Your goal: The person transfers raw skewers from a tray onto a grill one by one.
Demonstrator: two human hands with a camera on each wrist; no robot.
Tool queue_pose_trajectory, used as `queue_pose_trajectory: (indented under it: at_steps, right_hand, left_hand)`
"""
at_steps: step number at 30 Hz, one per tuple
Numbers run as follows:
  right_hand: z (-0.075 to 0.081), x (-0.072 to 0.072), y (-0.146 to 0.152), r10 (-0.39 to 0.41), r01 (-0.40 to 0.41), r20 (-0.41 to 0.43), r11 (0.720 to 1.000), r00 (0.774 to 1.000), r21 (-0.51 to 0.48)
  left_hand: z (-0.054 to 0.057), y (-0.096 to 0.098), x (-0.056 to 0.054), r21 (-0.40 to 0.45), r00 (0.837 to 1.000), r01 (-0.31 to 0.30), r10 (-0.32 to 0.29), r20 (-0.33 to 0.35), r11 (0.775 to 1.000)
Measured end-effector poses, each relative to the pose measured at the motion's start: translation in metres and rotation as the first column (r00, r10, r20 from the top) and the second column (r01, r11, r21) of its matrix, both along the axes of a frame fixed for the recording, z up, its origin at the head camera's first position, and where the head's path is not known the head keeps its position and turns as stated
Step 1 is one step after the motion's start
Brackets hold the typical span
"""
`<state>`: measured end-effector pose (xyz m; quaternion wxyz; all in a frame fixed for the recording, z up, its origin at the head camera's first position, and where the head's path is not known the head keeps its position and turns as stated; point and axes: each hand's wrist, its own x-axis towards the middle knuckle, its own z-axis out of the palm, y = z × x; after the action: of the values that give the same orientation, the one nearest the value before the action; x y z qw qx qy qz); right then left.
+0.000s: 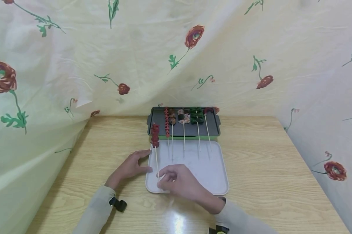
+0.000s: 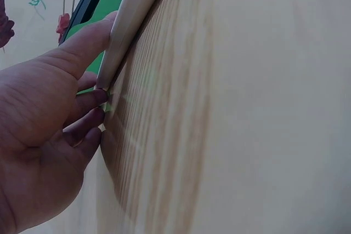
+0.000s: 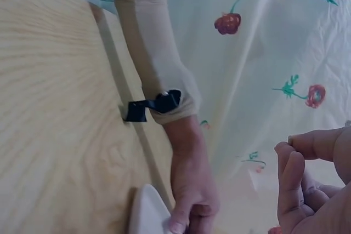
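Observation:
My right hand point(image 1: 180, 182) pinches the lower end of a thin wooden stick between thumb and forefinger. Dark red meat pieces are threaded on its upper part, making a meat skewer point(image 1: 155, 136). The skewer stands over the left side of a white tray point(image 1: 193, 175), its meat near the griddle's front left corner. At the tray's left edge, my left hand point(image 1: 132, 164) holds the rim; in the left wrist view the fingers point(image 2: 90, 100) lie against the rim's outer side. On the dark griddle plate point(image 1: 176, 128), several skewers lie side by side, sticks reaching over the tray.
Among the skewers are a thin red one point(image 1: 167, 122), a brown one point(image 1: 172, 117), a white-and-black one point(image 1: 183, 116) and a dark green one point(image 1: 197, 115). The griddle has a green base point(image 1: 190, 137). Flowered cloth point(image 1: 152, 58) hangs behind the wooden table point(image 1: 257, 156).

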<state>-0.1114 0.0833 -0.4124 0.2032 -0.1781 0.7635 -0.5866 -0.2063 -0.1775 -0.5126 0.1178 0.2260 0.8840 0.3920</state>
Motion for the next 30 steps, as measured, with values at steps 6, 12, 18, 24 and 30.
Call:
queue_pose_trajectory:
  at_steps: [6,12,18,24,30]
  right_hand:
    - [0.007,-0.013,0.001,-0.023,0.023,-0.002,0.999,1.0,0.025]
    - [0.006,-0.029,0.0,-0.047,0.048,-0.028,0.998,0.998,0.04]
    - [0.005,-0.047,-0.003,-0.088,0.09,-0.036,0.995,0.995,0.042]
    - [0.005,-0.062,-0.006,-0.126,0.126,-0.012,0.991,0.992,0.042]
    - [0.008,-0.071,-0.01,-0.127,0.127,-0.01,0.989,0.992,0.071]
  left_hand:
    - [-0.001,0.0,0.0,-0.003,1.0,-0.013,0.013,0.023,1.0]
    - [-0.001,0.0,-0.001,-0.013,0.998,-0.025,0.025,0.05,1.0]
    - [0.0,0.001,-0.002,-0.027,0.997,-0.033,0.034,0.063,0.999]
    - [0.0,0.001,-0.001,-0.039,0.996,-0.033,0.036,0.082,0.999]
    - [0.002,0.0,-0.001,-0.022,0.997,-0.027,0.028,0.071,0.999]
